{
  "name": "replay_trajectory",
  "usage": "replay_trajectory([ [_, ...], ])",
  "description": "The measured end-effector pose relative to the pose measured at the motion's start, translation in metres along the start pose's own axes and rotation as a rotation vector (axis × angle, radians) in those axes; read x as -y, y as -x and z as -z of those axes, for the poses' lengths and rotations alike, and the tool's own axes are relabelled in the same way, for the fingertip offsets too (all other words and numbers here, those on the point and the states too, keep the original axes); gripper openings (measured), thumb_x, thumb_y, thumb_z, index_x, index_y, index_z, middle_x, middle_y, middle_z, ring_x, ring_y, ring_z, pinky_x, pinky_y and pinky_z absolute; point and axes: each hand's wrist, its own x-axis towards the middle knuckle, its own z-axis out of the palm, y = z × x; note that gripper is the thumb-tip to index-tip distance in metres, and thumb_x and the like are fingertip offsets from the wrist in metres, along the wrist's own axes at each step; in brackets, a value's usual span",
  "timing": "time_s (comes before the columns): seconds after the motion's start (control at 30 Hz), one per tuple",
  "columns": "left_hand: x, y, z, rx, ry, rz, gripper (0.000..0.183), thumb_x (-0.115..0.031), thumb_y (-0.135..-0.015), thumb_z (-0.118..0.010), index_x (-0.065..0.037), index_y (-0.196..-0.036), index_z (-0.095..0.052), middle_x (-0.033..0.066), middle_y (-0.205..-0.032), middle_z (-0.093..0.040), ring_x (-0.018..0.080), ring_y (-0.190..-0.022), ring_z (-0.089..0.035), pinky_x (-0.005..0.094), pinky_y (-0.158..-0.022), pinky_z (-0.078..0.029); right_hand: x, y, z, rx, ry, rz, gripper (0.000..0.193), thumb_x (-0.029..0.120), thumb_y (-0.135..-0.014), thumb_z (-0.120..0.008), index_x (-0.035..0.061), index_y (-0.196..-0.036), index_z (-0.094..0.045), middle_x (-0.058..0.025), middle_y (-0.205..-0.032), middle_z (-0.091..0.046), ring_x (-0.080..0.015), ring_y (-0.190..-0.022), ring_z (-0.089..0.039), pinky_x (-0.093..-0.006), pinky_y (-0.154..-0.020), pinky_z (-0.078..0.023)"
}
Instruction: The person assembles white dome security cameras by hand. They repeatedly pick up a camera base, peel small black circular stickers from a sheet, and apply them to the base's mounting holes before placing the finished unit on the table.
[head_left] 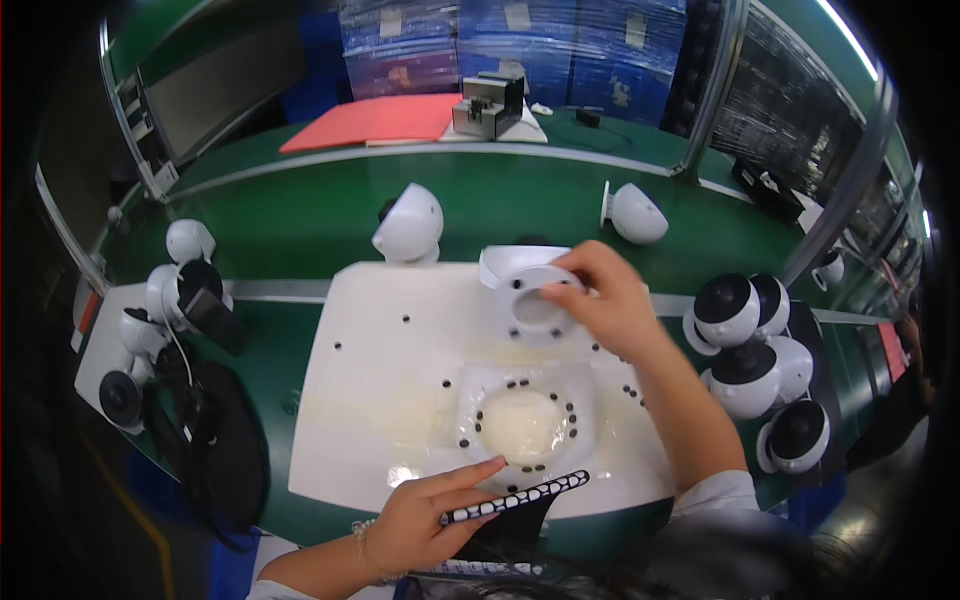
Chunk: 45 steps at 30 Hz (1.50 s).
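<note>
My right hand (pixel 605 300) grips a white plastic camera housing (pixel 510 262) by its round base, thumb and fingers at its right side. Small black round pads (pixel 516 284) show on that base. The housing is held over the far part of a white board (pixel 360 400). At the board's near edge lies my left hand (pixel 430 515), index finger stretched toward a pale round patch (pixel 522 428) ringed by more black pads (pixel 479 415). A black-and-white patterned strip (pixel 515 498) crosses over my left fingers; whether they hold it I cannot tell.
Finished-looking white cameras (pixel 745 375) with black fronts cluster at the right; others (pixel 165 300) stand at the left beside a black cable bundle (pixel 215 430). Two white housings (pixel 412 225) (pixel 638 213) sit beyond the board. Farther back are red sheets (pixel 375 120) and a metal fixture (pixel 488 105).
</note>
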Motion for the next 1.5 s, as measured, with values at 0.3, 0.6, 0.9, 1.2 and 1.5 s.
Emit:
replay_trajectory([
  [0.3,0.041,-0.006,0.002,-0.049,0.165,0.190,0.020,-0.011,-0.079,-0.065,0.000,-0.096,-0.063,0.0115,-0.088,-0.064,0.0183,-0.080,-0.062,0.0254,-0.072,-0.048,-0.158,-0.080,-0.073,-0.045,0.866,0.339,0.013,0.015,-0.077,-0.056,0.0070,-0.086,-0.061,-0.0070,-0.083,-0.056,-0.0262,-0.082,-0.054,-0.0364,-0.071,-0.046],
  [0.6,0.049,0.001,0.002,0.039,0.093,0.153,0.021,-0.009,-0.076,-0.067,-0.001,-0.096,-0.064,0.0118,-0.091,-0.064,0.0199,-0.085,-0.062,0.0292,-0.076,-0.048,-0.167,-0.095,0.027,-0.687,0.887,-0.033,0.038,0.025,-0.073,-0.066,0.0005,-0.099,-0.055,-0.0142,-0.096,-0.057,-0.0313,-0.089,-0.055,-0.0397,-0.079,-0.042],
  [0.9,0.043,-0.005,0.002,0.021,0.120,-0.106,0.019,-0.007,-0.077,-0.063,-0.002,-0.095,-0.063,0.0130,-0.085,-0.062,0.0258,-0.074,-0.060,0.0290,-0.066,-0.047,-0.160,-0.077,0.086,-0.694,0.731,-0.507,0.036,0.008,-0.080,-0.044,0.0052,-0.115,-0.051,-0.0204,-0.104,-0.058,-0.0397,-0.097,-0.054,-0.0464,-0.081,-0.042],
  [1.2,0.050,0.007,-0.006,0.098,0.033,-0.277,0.038,-0.005,-0.067,-0.062,-0.010,-0.104,-0.062,0.0093,-0.091,-0.062,0.0258,-0.081,-0.059,0.0333,-0.071,-0.048,-0.004,0.017,0.056,-0.422,-0.647,-0.283,0.035,0.018,-0.088,-0.048,-0.0045,-0.115,-0.049,-0.0082,-0.099,-0.059,-0.0130,-0.082,-0.059,-0.0252,-0.070,-0.050],
  [1.5,0.043,0.011,-0.008,0.119,0.027,-0.424,0.045,-0.002,-0.062,-0.063,-0.011,-0.106,-0.061,0.0074,-0.090,-0.061,0.0233,-0.078,-0.059,0.0315,-0.070,-0.048,0.045,0.112,-0.003,-0.096,-0.689,-0.628,0.031,0.020,-0.089,-0.051,0.0015,-0.113,-0.048,-0.0058,-0.094,-0.058,-0.0126,-0.083,-0.058,-0.0281,-0.072,-0.050],
])
